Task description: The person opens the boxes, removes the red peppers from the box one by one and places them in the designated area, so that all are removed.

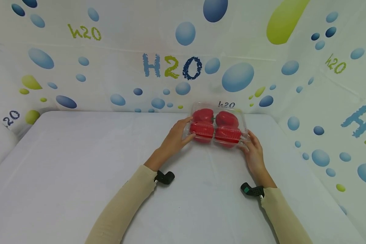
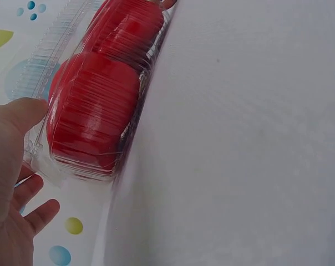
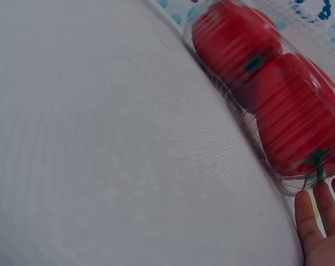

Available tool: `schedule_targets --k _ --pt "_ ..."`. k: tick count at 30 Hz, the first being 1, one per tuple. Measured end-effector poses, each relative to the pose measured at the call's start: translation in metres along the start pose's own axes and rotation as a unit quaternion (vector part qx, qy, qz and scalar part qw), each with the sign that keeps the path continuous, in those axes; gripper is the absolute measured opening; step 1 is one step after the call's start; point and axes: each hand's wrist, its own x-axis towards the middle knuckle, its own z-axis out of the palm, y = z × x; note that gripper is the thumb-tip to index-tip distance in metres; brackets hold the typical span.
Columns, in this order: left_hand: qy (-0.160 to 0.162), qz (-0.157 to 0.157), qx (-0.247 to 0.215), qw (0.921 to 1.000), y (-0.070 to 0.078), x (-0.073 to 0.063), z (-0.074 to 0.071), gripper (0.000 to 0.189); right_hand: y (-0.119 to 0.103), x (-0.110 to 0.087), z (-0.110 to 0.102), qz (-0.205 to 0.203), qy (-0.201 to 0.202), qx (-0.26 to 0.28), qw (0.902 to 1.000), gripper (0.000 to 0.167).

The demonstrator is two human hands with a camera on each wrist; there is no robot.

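A clear plastic clamshell box holding red bell peppers is at the far side of the white table. My left hand grips its left end. In the left wrist view, the thumb of that hand lies on the box's rim, with other fingers spread lower down. At the opposite end, my right hand holds the right front corner. Fingertips meet the box's end in the right wrist view, near a green pepper stem; the right thumb is out of that view.
The white table stretches toward me and to both sides. A cloth wall with blue and green drops stands close behind the box, and a similar side wall rises on the right. Each wrist wears a small black camera.
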Motion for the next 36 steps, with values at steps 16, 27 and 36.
schedule_targets --k 16,27,36 --pt "0.018 -0.047 -0.032 0.9982 -0.0007 -0.0009 -0.0004 0.080 -0.0007 0.0010 0.0000 -0.002 -0.012 -0.037 0.9992 0.051" --pt "0.002 -0.048 -0.018 0.9987 0.0016 0.0003 0.0026 0.071 -0.0015 0.0000 -0.0036 0.007 -0.003 -0.040 0.9992 0.051" --pt "-0.008 -0.042 -0.010 0.9990 0.0006 0.0007 0.0018 0.066 -0.0022 0.0013 -0.0049 0.002 -0.006 -0.030 0.9995 0.051"
